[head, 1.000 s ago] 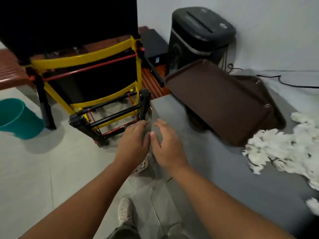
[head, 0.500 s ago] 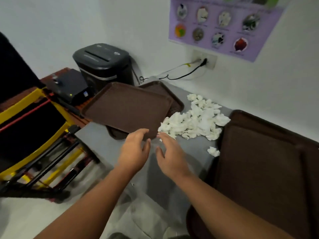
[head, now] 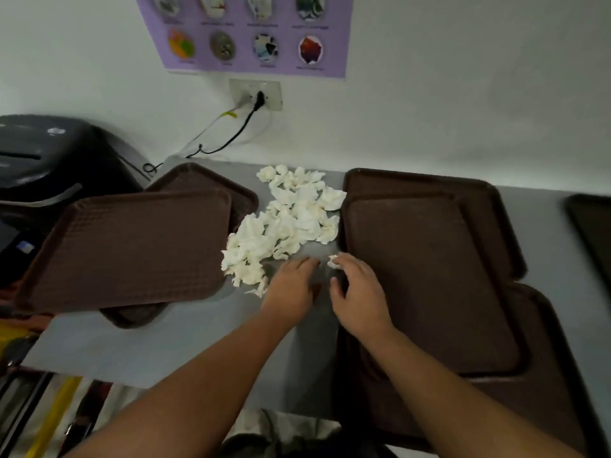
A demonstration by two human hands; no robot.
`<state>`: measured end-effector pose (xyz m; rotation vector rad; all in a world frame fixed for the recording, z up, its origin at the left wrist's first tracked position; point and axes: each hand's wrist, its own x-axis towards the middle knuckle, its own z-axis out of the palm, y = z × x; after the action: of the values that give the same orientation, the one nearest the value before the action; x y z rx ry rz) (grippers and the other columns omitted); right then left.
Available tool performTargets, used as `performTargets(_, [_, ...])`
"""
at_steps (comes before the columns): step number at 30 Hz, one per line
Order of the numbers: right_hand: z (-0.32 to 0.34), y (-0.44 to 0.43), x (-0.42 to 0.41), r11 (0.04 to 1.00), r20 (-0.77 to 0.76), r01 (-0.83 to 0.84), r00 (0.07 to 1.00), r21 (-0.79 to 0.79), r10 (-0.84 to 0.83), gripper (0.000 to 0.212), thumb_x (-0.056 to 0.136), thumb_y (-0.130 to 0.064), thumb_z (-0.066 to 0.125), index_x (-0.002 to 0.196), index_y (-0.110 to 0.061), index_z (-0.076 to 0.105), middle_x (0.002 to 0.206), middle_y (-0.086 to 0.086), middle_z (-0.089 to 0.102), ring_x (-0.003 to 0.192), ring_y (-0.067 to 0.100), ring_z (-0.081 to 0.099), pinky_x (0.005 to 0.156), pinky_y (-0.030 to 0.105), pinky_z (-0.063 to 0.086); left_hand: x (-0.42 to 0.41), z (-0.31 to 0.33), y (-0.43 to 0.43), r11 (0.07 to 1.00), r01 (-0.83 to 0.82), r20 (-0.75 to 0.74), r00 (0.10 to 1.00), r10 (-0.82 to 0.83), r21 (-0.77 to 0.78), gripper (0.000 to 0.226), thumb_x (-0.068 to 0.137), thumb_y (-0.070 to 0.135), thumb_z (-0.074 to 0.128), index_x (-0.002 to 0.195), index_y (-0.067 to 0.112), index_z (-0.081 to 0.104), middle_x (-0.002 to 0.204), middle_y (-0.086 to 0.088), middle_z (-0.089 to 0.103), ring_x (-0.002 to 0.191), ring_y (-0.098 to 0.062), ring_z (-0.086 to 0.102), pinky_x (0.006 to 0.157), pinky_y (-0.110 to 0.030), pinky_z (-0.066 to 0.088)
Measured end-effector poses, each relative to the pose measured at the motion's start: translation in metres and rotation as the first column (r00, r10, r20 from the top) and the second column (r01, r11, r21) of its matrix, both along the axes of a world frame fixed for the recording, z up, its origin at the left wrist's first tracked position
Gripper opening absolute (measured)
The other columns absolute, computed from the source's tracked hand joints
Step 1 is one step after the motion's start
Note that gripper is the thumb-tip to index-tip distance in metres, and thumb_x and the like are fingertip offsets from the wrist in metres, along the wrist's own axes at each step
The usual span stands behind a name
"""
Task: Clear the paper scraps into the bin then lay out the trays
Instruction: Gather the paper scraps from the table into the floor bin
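A heap of white crumpled paper scraps (head: 291, 223) lies on the grey table (head: 148, 345) between two stacks of brown trays. The left stack (head: 132, 249) has its top tray upside down, jutting over the table's left edge. The right stack (head: 429, 276) has several trays. My left hand (head: 291, 289) rests flat at the heap's near edge, fingers straight. My right hand (head: 360, 292) hovers with loosely curved fingers, its fingertips touching one lone scrap (head: 332, 261) beside the right stack. No bin is in view.
A black shredder (head: 49, 160) stands at the far left behind the left stack. A wall socket (head: 256, 94) with a black cable (head: 231, 137) sits above the table. Another dark tray's edge (head: 591, 233) shows at the far right. A yellow-and-black frame (head: 43, 414) stands below left.
The view swung right from the floor and chair to the table. Both hands moved forward to the near edge of the scrap heap, the right reaching the lone scrap.
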<state>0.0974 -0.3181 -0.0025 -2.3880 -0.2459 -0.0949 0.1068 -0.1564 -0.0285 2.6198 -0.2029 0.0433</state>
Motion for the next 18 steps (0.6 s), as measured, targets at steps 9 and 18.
performTargets(9, [-0.008,-0.014,0.0,0.98,-0.017,0.196,0.98,-0.044,-0.197,0.034,0.091,-0.02,0.058,0.124,-0.018,0.06,0.137,0.0,0.054,0.129,0.014,0.045,0.108,0.019,0.03,0.062,-0.018,-0.023,0.943,0.311,-0.067,0.95,-0.305,0.117,0.04,0.095,0.015,0.056,0.135,0.012,0.056,0.147,-0.008,0.048,0.134,-0.03,0.042,0.112,-0.037,0.034])
performTargets(18, [-0.011,0.002,0.013,0.969,-0.037,0.248,0.968,0.007,-0.247,0.029,0.092,-0.017,0.058,0.121,-0.02,0.062,0.138,-0.005,0.053,0.132,0.01,0.042,0.11,0.021,0.031,0.081,-0.027,-0.023,0.941,0.337,-0.056,0.941,-0.335,0.022,0.018,0.089,0.019,0.059,0.102,0.009,0.065,0.11,-0.012,0.063,0.106,-0.03,0.056,0.097,-0.032,0.037])
